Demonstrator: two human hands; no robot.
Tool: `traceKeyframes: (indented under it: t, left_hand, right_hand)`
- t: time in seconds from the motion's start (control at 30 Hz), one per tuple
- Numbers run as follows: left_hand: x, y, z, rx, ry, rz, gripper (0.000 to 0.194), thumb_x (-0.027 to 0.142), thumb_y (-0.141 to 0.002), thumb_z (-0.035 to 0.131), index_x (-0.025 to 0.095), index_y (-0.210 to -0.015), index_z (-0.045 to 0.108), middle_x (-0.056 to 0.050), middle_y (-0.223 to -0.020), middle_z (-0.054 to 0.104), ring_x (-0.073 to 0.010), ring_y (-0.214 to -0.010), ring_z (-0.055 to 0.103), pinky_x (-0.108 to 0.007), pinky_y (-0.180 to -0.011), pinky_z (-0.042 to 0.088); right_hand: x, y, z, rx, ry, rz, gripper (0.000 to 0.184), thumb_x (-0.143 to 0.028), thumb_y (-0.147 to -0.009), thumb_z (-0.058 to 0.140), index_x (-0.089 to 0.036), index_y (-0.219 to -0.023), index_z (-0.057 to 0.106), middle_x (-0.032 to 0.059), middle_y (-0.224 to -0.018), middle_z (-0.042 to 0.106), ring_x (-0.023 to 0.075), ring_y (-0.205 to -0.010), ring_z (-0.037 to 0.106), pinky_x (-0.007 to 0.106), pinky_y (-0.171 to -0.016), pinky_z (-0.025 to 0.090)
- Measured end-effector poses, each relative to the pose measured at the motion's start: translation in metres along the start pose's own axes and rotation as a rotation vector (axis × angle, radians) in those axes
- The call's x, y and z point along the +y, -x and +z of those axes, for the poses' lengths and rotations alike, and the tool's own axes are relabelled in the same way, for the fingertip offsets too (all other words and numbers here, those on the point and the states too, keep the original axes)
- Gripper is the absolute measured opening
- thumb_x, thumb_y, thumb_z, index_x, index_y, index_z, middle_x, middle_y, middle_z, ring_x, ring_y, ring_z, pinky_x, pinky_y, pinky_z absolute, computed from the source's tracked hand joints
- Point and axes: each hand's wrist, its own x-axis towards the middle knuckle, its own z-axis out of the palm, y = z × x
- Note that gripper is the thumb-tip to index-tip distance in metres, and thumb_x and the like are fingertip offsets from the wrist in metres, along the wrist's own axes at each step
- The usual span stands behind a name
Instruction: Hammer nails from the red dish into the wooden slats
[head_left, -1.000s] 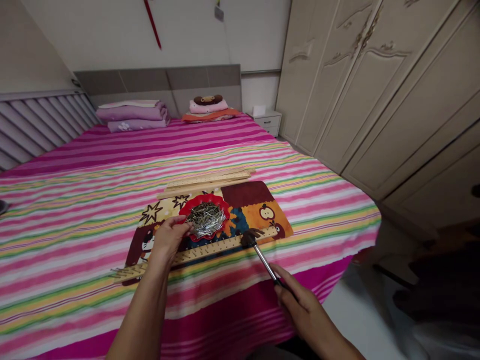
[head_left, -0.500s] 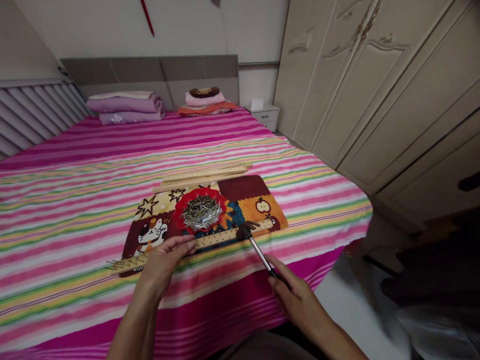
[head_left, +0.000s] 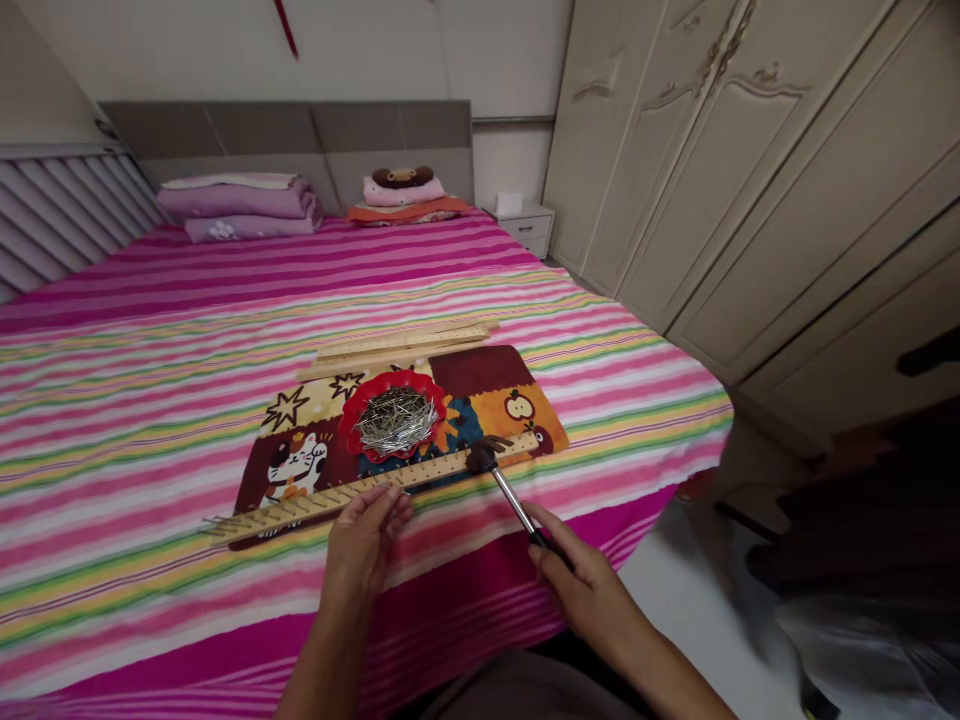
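Observation:
A long wooden strip (head_left: 439, 468) lies across the front of a patterned mat, with a row of nails standing up from its left part and small holes along it. My right hand (head_left: 589, 575) is closed round the black handle of a hammer (head_left: 510, 497); the hammer's dark head rests over the strip right of the middle. Just in front of the strip, my left hand (head_left: 369, 530) is closed in a pinch, a thin nail showing at its fingertips. Behind the strip, a red scalloped bowl (head_left: 351, 445) on the mat holds a heap of loose nails (head_left: 397, 420).
More wooden strips (head_left: 401, 345) lie behind the patterned mat (head_left: 480, 370). All this sits on a bed with a striped sheet (head_left: 150, 420). Folded bedding (head_left: 240, 205) is stacked near the headboard. A wardrobe (head_left: 720, 190) stands to the right, past the bed's edge.
My left hand has moved right and toward me, off the strip, uncovering nails that it hid. My right hand with the hammer stays nearly in place; the view has shifted slightly.

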Motion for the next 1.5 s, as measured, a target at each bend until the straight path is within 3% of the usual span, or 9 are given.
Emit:
traceKeyframes:
  t: [0.23,0.4,0.6,0.83,0.93,1.07,1.17,1.3,1.5]
  left_hand:
    - [-0.014,-0.001,0.006,0.110,-0.462,0.370,0.029,0.042,-0.067,0.066,0.018,-0.085,0.067,-0.001,-0.080,0.067,-0.0155,-0.075,0.062,-0.030,-0.075,0.050]
    - [-0.035,-0.013,0.001,0.147,-0.583,0.616,0.026,0.045,-0.071,0.062,0.021,-0.080,0.068,-0.003,-0.089,0.066,-0.0186,-0.092,0.060,-0.032,-0.090,0.045]
    - [-0.044,-0.018,0.001,0.149,-0.628,0.642,0.026,0.045,-0.074,0.059,0.021,-0.081,0.068,-0.004,-0.087,0.066,-0.0191,-0.091,0.060,-0.032,-0.088,0.045]
    - [-0.047,-0.017,0.004,0.152,-0.703,0.693,0.026,0.044,-0.076,0.055,0.021,-0.082,0.067,-0.004,-0.086,0.066,-0.0193,-0.089,0.060,-0.032,-0.086,0.045]
    - [-0.047,-0.019,0.006,0.161,-0.762,0.740,0.025,0.042,-0.078,0.053,0.022,-0.083,0.067,-0.005,-0.085,0.066,-0.0197,-0.089,0.060,-0.033,-0.086,0.045]
    - [-0.049,-0.022,0.006,0.132,-0.838,0.854,0.024,0.038,-0.082,0.048,0.022,-0.083,0.066,-0.005,-0.085,0.066,-0.0198,-0.086,0.060,-0.033,-0.084,0.044]
    - [-0.052,-0.026,0.003,0.104,-0.895,0.922,0.022,0.035,-0.084,0.047,0.023,-0.084,0.065,-0.006,-0.084,0.066,-0.0196,-0.084,0.059,-0.032,-0.083,0.044]
    - [-0.058,-0.029,0.001,0.089,-0.919,0.981,0.022,0.033,-0.086,0.045,0.022,-0.086,0.065,-0.006,-0.084,0.065,-0.0192,-0.084,0.059,-0.032,-0.082,0.044]
    - [-0.059,-0.029,0.001,0.089,-0.953,1.006,0.022,0.030,-0.088,0.044,0.021,-0.084,0.063,-0.006,-0.080,0.063,-0.0187,-0.080,0.058,-0.031,-0.078,0.043]
  right_hand:
    - [-0.003,-0.001,0.000,0.009,0.010,-0.068,0.049,-0.036,-0.086,0.048,-0.022,-0.134,0.052,-0.0009,-0.078,0.064,0.0148,-0.071,0.057,0.027,-0.074,0.047]
    - [0.001,0.000,-0.001,0.000,0.022,-0.068,0.050,-0.037,-0.087,0.048,-0.023,-0.134,0.051,0.0021,-0.100,0.068,0.0179,-0.089,0.061,0.029,-0.082,0.047]
    - [0.001,0.002,0.001,-0.047,-0.067,-0.024,0.051,-0.037,-0.088,0.047,-0.024,-0.137,0.046,-0.0001,-0.087,0.069,0.0151,-0.072,0.062,0.028,-0.072,0.050]
    - [0.004,0.002,0.001,-0.056,-0.009,-0.067,0.050,-0.036,-0.089,0.047,-0.024,-0.138,0.046,0.0035,-0.111,0.067,0.0201,-0.105,0.059,0.034,-0.093,0.044]
    - [0.000,0.001,0.004,-0.077,0.028,-0.085,0.048,-0.035,-0.090,0.045,-0.024,-0.137,0.047,0.0039,-0.114,0.065,0.0200,-0.106,0.058,0.032,-0.092,0.044]
    - [-0.013,-0.003,0.014,-0.111,0.083,-0.150,0.047,-0.032,-0.090,0.043,-0.021,-0.135,0.049,0.0013,-0.085,0.065,0.0162,-0.082,0.059,0.027,-0.079,0.048]
    - [-0.019,-0.008,0.022,-0.138,0.127,-0.205,0.046,-0.028,-0.090,0.041,-0.021,-0.135,0.049,-0.0045,-0.062,0.046,0.0115,-0.056,0.044,0.023,-0.059,0.043]
    - [-0.023,-0.014,0.029,-0.162,0.174,-0.251,0.044,-0.026,-0.091,0.040,-0.022,-0.134,0.049,-0.0064,-0.057,0.036,0.0101,-0.050,0.034,0.022,-0.051,0.036]
    - [-0.036,-0.018,0.033,-0.189,0.188,-0.314,0.044,-0.025,-0.091,0.041,-0.025,-0.134,0.049,-0.0005,-0.073,0.058,0.0161,-0.079,0.058,0.028,-0.082,0.045]
